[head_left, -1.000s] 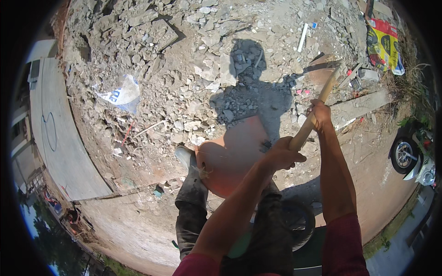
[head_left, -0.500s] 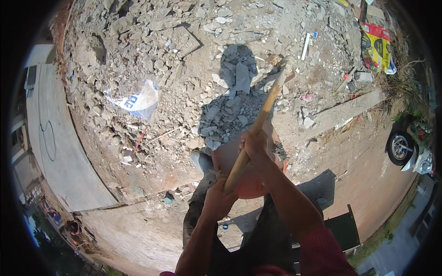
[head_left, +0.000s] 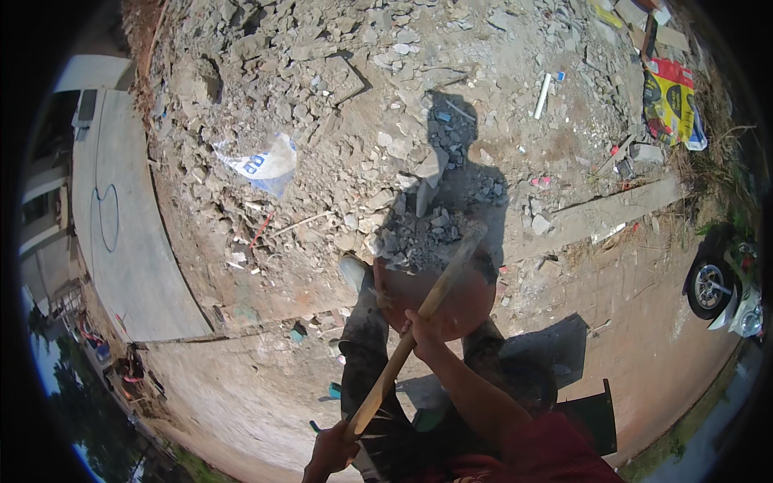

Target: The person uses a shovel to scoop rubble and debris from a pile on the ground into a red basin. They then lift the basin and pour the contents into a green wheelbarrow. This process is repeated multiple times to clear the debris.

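A long wooden-handled hoe [head_left: 392, 369] slants across the middle of the view, gripped in both hands. My left hand [head_left: 330, 447] is closed round its near end, low in the picture. Farther up the handle, my right hand [head_left: 425, 330] is wrapped round it. The far end reaches over a reddish basin [head_left: 394, 291] standing between my feet, where its head is blurred and hard to make out. Grey broken rubble [head_left: 431, 235] lies heaped at the basin's far rim. My left boot [head_left: 353, 274] stands beside the basin.
Rubble and broken slabs [head_left: 338, 80] cover the ground ahead. A white-and-blue sack scrap [head_left: 272, 165] lies left, a yellow-and-red bag [head_left: 671, 101] far right. A wheel [head_left: 708, 286] of a parked vehicle stands right; a concrete strip [head_left: 137, 225] runs along the left.
Both hands have drawn the hoe back toward me, its far end coming from the rubble to the basin. My left hand has dropped lower and leftward. More rubble lies at the basin's far rim.
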Tool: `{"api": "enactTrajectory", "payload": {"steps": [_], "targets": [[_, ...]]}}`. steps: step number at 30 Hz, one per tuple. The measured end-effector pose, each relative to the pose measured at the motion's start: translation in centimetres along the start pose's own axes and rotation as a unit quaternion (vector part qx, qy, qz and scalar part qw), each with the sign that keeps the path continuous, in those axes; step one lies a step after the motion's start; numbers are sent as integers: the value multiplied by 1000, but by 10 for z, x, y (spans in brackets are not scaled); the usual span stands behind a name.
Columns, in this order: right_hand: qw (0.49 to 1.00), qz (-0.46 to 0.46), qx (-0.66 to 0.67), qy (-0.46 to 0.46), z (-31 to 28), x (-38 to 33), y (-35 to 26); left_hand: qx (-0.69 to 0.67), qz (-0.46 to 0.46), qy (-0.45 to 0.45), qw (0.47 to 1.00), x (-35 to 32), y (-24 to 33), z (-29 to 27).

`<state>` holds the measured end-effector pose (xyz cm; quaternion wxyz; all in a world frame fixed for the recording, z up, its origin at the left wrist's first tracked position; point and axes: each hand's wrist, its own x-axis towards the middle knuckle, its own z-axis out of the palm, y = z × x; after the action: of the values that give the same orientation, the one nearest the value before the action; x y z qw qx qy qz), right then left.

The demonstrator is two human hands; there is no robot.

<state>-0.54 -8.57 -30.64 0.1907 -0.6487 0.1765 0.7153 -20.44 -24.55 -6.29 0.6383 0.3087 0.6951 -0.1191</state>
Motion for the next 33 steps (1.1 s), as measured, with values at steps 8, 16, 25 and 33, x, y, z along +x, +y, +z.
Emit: {"api": "enactTrajectory", "payload": {"steps": [8, 16, 25, 33], "targets": [[981, -173, -35, 76, 51, -72, -66, 94, 55, 115, 987, 19, 16, 4], [875, -427, -177, -144, 264, -43, -313, -64, 246, 272, 928, 221, 248, -113], [920, -280, -272, -29, 225, 25, -176, -42, 61, 264, 962, 205, 153, -57], [904, -241, -342, 85, 93, -33, -113, -163, 53, 172, 970, 135, 123, 96]]}}
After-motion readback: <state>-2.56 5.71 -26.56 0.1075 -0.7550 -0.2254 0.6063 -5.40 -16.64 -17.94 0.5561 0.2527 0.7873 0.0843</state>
